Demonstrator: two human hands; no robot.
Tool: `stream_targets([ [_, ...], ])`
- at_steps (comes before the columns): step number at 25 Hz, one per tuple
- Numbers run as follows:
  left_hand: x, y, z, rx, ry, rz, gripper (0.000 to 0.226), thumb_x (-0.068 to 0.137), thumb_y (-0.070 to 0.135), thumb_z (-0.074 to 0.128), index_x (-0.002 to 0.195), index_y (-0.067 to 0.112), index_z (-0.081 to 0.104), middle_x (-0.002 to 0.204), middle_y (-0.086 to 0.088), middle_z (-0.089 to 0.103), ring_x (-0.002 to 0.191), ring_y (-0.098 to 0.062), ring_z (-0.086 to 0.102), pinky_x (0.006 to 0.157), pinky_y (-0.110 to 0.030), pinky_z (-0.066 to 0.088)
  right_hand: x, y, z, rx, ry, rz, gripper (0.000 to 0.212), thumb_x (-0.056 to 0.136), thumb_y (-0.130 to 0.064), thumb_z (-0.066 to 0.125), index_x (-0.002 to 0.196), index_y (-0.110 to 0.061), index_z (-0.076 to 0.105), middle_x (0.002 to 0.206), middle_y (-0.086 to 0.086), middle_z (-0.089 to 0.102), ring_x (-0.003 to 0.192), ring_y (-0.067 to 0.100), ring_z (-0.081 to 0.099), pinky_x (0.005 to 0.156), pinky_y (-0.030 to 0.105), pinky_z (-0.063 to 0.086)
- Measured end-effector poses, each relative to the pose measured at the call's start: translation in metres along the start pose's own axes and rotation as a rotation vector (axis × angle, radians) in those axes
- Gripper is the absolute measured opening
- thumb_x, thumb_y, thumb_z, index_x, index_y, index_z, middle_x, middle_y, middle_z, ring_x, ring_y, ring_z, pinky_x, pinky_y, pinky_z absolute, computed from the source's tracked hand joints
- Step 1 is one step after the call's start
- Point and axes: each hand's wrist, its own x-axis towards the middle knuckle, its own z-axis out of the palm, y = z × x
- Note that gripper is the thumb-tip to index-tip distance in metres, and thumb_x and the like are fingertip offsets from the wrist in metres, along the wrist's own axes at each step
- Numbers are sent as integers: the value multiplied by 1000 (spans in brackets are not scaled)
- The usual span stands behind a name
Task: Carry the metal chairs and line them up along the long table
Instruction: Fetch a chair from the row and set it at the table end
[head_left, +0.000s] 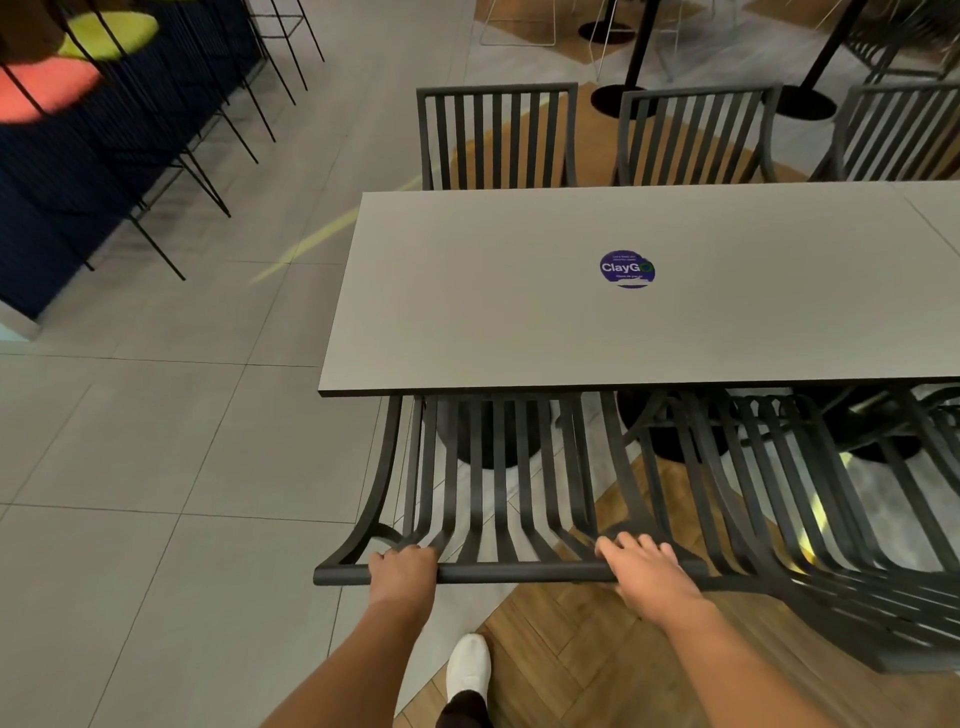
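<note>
A dark slatted metal chair (498, 499) stands at the near left end of the long grey table (467, 312), its seat tucked under the tabletop. My left hand (402, 569) grips the left part of its top backrest rail, and my right hand (647, 569) grips the right part. Close beside it on the right stands a second metal chair (810, 519), also pushed under the table. Three more metal chairs (496, 137) line the table's far side.
A blue round sticker (627, 268) lies on the tabletop. Black wire bar stools (208, 130) stand along a dark blue counter at the upper left. My white shoe (467, 667) is on the floor below the chair. Black table bases (618, 98) stand beyond.
</note>
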Motion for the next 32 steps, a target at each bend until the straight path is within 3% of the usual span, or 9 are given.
stream_targets([
  [20,-4,7,-4,-37,-65,54,37,100,15,63,135,25,57,129,-3,63,124,-27,56,113,-45,35,1,6,-5,107,-31,41,41,97,-29,63,133,-44,48,130,-7,52,121,19,44,107,40,35],
  [23,-3,5,-17,-121,-154,114,35,101,31,62,135,25,57,129,-2,63,123,-24,56,114,-44,35,-8,2,-15,221,-77,82,48,92,-47,67,135,-41,49,132,-8,50,128,20,41,113,43,34],
  [28,4,30,-64,-358,-395,339,66,86,51,76,143,27,53,134,0,60,118,-20,58,105,-37,49,-37,14,-36,526,1,148,57,86,-66,65,134,-37,53,129,-13,50,128,14,45,110,39,41],
  [32,5,99,-97,-330,-262,460,61,87,64,63,139,32,58,131,5,64,116,-17,60,102,-36,50,-69,62,-38,614,156,235,46,94,-63,55,130,-35,56,126,-17,50,125,11,48,104,34,45],
])
